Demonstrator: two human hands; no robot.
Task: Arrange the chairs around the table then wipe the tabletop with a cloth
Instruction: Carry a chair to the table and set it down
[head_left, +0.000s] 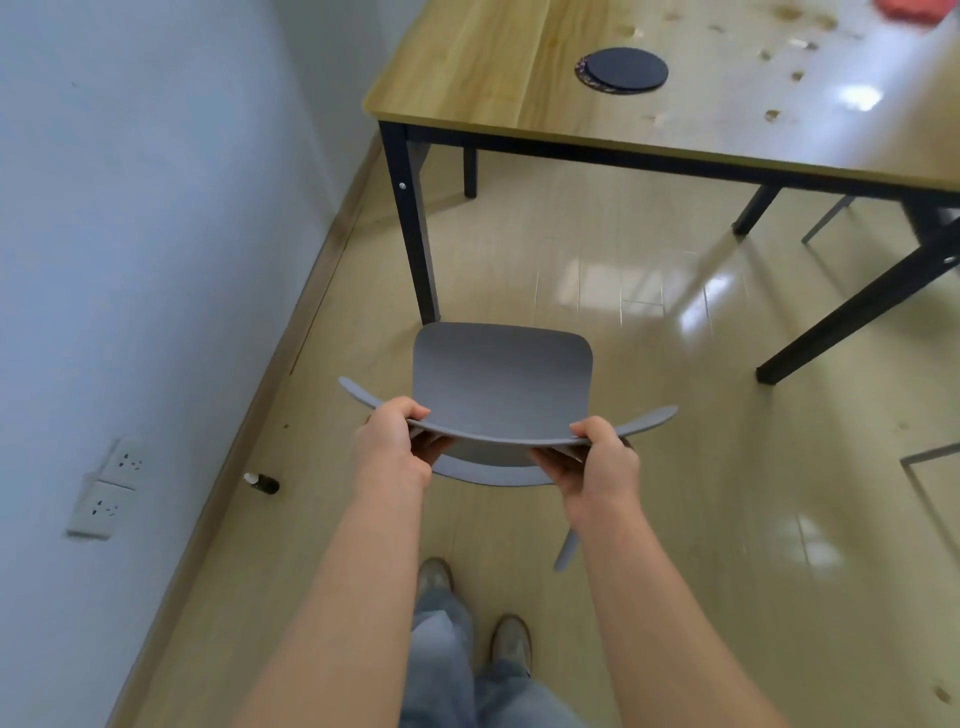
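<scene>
A grey chair (501, 382) stands on the floor in front of me, its seat facing the near left leg of the wooden table (467, 57). My left hand (392, 447) grips the left part of the curved backrest. My right hand (597, 460) grips the right part, thumb on top and fingers underneath. The tabletop carries brown crumbs and stains (779, 52) toward the right. A red cloth (914, 13) lies at the table's far right, cut off by the frame's edge.
A round black cover (623, 69) sits in the tabletop. A wall with two sockets (106, 488) runs along the left. A small dark bottle (262, 483) lies on the floor by the skirting. Another chair's grey legs (826, 218) show under the table at right.
</scene>
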